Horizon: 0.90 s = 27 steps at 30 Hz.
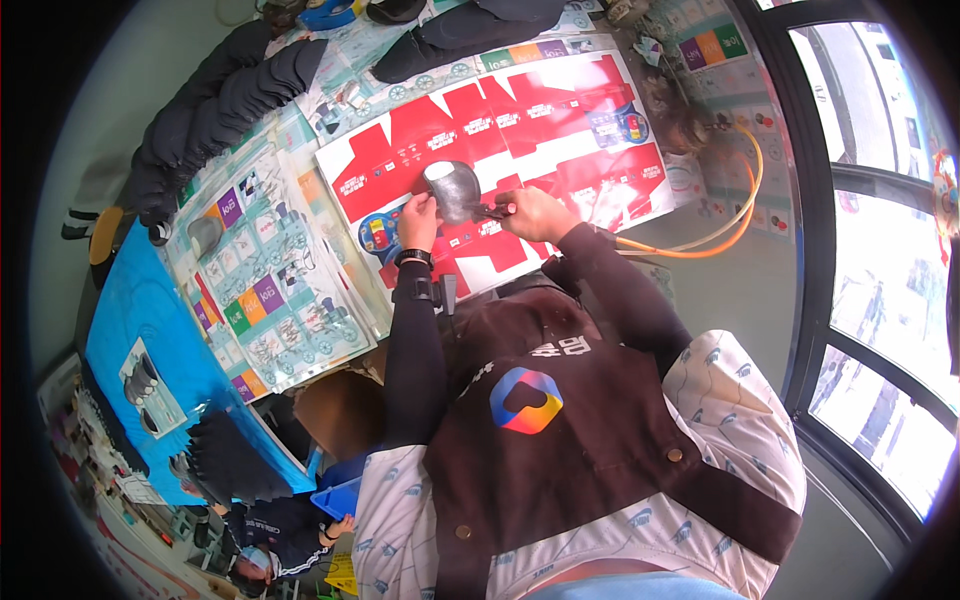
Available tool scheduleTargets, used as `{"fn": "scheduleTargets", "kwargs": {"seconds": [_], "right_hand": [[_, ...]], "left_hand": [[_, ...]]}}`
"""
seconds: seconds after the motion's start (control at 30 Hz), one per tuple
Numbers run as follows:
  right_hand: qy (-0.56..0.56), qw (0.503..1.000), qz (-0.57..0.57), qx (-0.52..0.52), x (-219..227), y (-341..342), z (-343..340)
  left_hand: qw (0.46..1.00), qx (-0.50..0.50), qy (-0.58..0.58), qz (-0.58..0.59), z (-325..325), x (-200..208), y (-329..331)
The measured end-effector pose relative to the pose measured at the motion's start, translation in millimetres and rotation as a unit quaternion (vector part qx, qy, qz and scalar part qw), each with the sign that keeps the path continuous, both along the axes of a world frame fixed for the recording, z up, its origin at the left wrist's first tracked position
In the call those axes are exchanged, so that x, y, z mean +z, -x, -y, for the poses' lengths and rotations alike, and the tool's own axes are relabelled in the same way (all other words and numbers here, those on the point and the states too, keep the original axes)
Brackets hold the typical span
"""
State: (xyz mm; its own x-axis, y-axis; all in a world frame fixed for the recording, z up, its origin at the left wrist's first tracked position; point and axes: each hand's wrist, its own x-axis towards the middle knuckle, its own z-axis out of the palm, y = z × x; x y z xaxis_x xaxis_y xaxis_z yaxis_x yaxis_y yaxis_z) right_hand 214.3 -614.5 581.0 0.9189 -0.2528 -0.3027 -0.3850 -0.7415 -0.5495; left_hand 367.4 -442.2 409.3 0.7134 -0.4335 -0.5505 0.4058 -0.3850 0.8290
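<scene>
Over a red and white printed sheet (590, 95), my left hand (418, 222) pinches the lower left edge of a dark grey, rounded, cup-like piece (457, 195). A bright glare lies on the piece's upper part. My right hand (537, 214) is closed around a small dark tool (492, 211), whose tip meets or nearly meets the piece's right side. The tool's exact kind does not show. An orange and yellow hose (700, 245) loops out from beside my right forearm; whether it joins the tool is hidden.
Black curved pieces (225, 120) lie overlapped in a row at the far left, with more black pieces (465, 38) at the back. Printed sheets (270, 285) cover the table's left side. Beyond is a blue surface (130, 310). A co-worker (275, 535) is at lower left; windows (890, 270) are right.
</scene>
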Motion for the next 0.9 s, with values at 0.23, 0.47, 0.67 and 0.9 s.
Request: {"fn": "scheduleTargets", "kwargs": {"seconds": [0.23,0.47,0.67,0.9], "right_hand": [[-0.079,0.991,-0.011,-0.109,-2,6,-4],[-0.045,0.98,-0.011,-0.194,-5,-4,10],[-0.018,0.981,-0.026,-0.193,-5,6,20],[-0.087,0.992,-0.034,-0.09,-26,19,7]], "left_hand": [[0.999,-0.021,-0.001,0.039,4,2,3],[0.998,-0.025,-0.002,0.053,11,14,8],[0.996,-0.043,-0.028,0.075,24,18,8],[0.994,-0.047,-0.057,0.078,21,9,1]]}}
